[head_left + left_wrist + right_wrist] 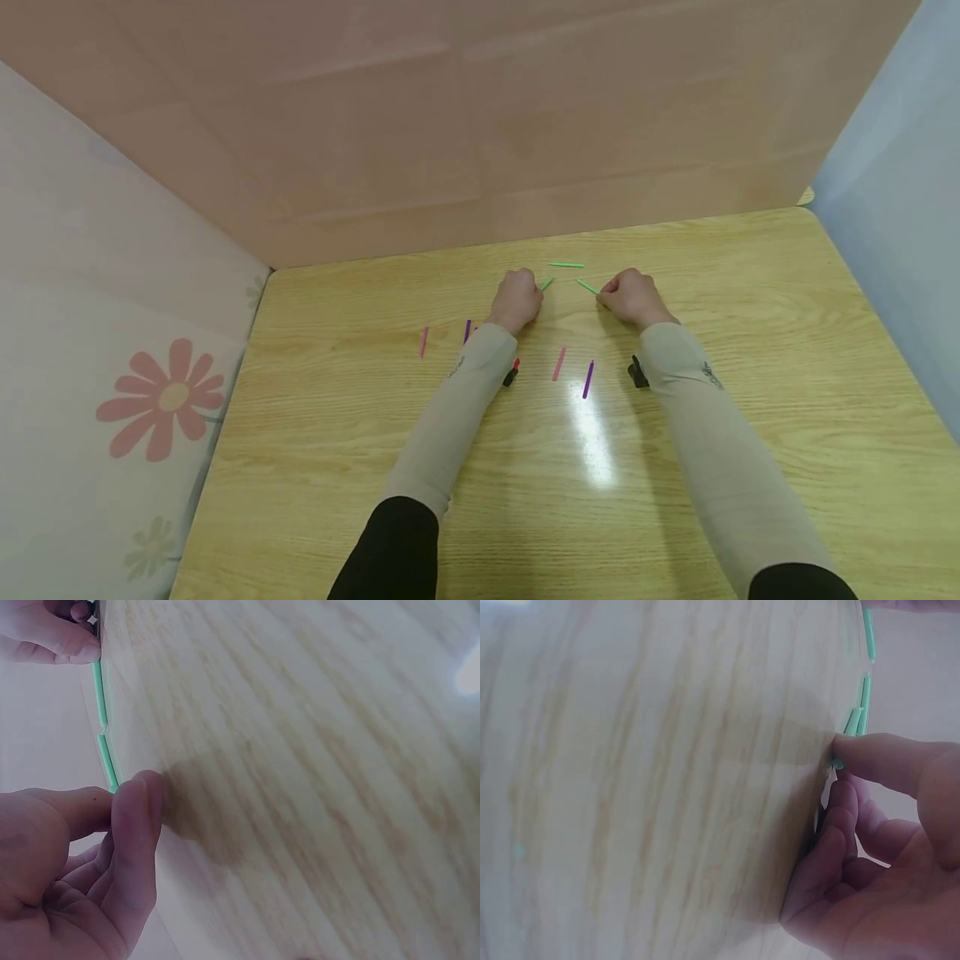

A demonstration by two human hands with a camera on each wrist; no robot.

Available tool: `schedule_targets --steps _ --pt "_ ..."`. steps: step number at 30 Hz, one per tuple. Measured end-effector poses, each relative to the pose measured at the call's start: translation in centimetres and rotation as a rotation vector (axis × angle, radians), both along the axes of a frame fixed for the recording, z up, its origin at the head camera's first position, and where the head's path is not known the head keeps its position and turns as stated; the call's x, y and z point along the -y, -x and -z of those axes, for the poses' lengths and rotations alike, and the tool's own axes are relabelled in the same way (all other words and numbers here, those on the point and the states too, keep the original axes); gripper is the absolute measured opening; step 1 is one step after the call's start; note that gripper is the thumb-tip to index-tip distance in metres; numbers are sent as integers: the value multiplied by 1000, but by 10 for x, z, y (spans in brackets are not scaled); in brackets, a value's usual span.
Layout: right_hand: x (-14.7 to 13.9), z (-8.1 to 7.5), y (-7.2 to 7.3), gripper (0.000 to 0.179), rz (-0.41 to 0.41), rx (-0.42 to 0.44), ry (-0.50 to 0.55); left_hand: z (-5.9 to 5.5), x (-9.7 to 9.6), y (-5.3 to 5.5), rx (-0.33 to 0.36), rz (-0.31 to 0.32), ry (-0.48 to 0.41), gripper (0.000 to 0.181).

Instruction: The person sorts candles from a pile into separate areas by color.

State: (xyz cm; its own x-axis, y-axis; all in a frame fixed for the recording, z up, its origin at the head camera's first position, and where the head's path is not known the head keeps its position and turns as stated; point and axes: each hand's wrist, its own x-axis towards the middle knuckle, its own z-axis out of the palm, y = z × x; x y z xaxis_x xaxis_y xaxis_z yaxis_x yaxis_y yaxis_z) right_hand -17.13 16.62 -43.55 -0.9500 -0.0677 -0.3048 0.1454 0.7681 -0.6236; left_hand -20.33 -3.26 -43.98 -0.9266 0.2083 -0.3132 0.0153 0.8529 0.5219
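Note:
Three thin green sticks lie near the far side of the table. My left hand (517, 300) pinches the end of the left green stick (547, 284), which slants up and to the right. With thumb and forefinger, my right hand (633, 296) grips the outer end of the right green stick (587, 287); its tip pokes out between the fingers in the right wrist view. Beyond both hands, the third green stick (566, 265) lies crosswise, apart from the other two in the head view. The inner ends of the slanted sticks point toward each other.
Nearer on the wooden table (315, 417) lie a pink stick (423, 342), a purple stick (467, 331), another pink stick (558, 364) and another purple stick (588, 379). A red piece (516, 363) shows beside the left sleeve. A brown panel (480, 133) stands along the far edge.

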Motion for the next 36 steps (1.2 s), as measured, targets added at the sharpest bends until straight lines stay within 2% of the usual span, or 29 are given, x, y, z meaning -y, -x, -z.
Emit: schedule_targets --steps 10,19,26,36 --pt "-1 0 -1 29 2 4 -10 3 0 0 -27 -2 7 37" --pt "1 1 0 29 -1 -5 -13 3 0 3 4 -13 22 36" --pt "2 2 -1 28 3 -8 -19 2 3 2 -1 -12 6 38" --pt "3 -1 -1 28 4 -12 -11 -3 9 0 39 -29 -42 43"
